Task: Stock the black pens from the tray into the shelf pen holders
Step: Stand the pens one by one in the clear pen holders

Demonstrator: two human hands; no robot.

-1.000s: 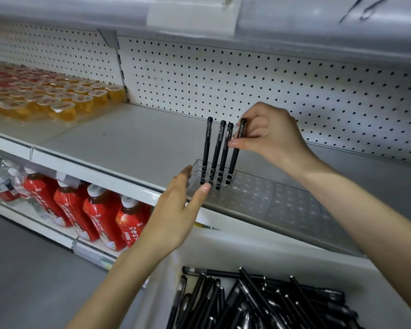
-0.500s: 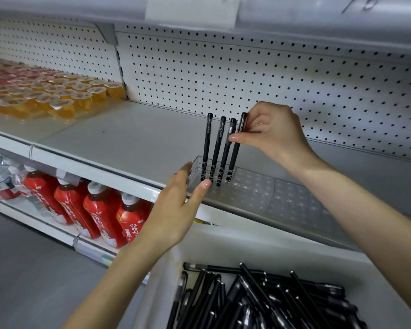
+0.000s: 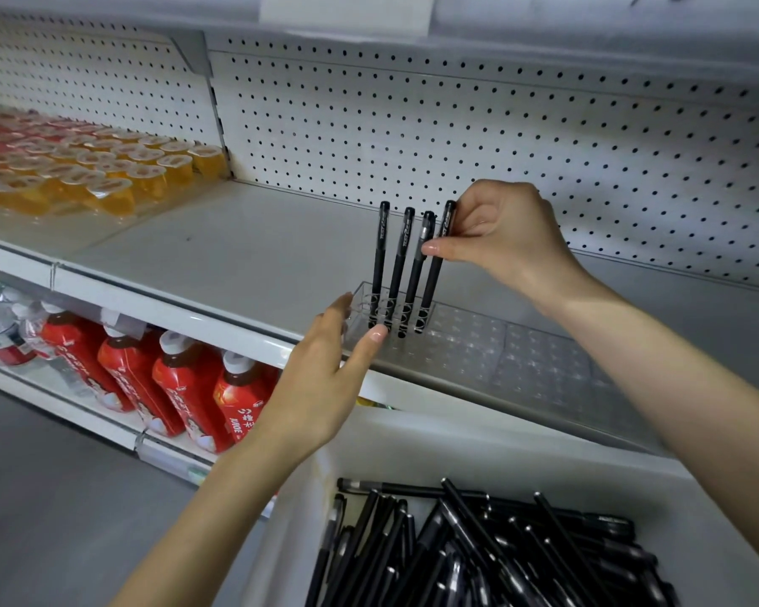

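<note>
**Four pens in, most left**

We see four black pens (image 3: 395,265) upright at the left end of the clear pen holder (image 3: 522,357). Right hand (image 3: 500,238) pinches the rightmost. Left hand (image 3: 325,378), fingers straight, touches the holder's front-left corner. Tray (image 3: 413,449) is well stocked; most holes are unfilled.

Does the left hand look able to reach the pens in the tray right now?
Probably yes. The left hand is open and holds nothing, its fingers at the holder's corner. The tray lies just below it, open-topped, with nothing over the pens.
</note>
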